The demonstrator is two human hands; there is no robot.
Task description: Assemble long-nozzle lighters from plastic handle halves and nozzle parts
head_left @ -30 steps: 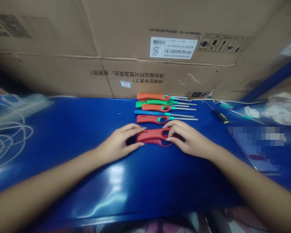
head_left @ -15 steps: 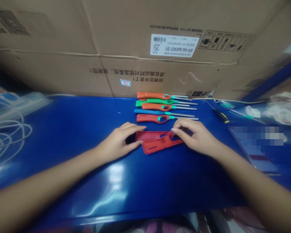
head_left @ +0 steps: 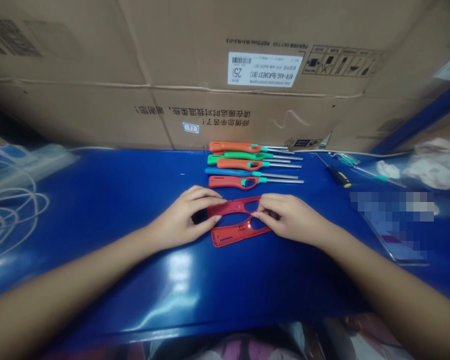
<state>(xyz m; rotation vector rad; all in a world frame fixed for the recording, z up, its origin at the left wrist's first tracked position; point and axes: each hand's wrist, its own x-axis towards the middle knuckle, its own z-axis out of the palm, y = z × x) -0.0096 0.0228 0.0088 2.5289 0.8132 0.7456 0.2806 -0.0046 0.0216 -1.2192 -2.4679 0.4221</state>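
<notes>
Two hollow red halves of a lighter casing lie side by side in front of me, inner faces showing. My left hand (head_left: 187, 214) grips the left end of the far casing half (head_left: 235, 206) between thumb and fingers. My right hand (head_left: 290, 216) has its thumb and fingertips pinched together by the finger loops, covering the right ends of both pieces. It appears to hold the near casing half (head_left: 227, 236), which is angled slightly away from the other. Just beyond lies a whole red lighter (head_left: 227, 182) with a metal tube.
Behind it lie a blue lighter (head_left: 228, 172), orange lighters (head_left: 232, 163) and green ones (head_left: 213, 159). A large cardboard box (head_left: 97, 115) backs the blue table (head_left: 135, 295). A screwdriver (head_left: 339, 177) and crumpled white plastic (head_left: 435, 162) are right, a coiled white cable (head_left: 33, 210) left.
The near casing half has moved left and toward me, so a gap shows between the halves. My right hand has shifted left and slightly nearer. My left hand keeps its grip.
</notes>
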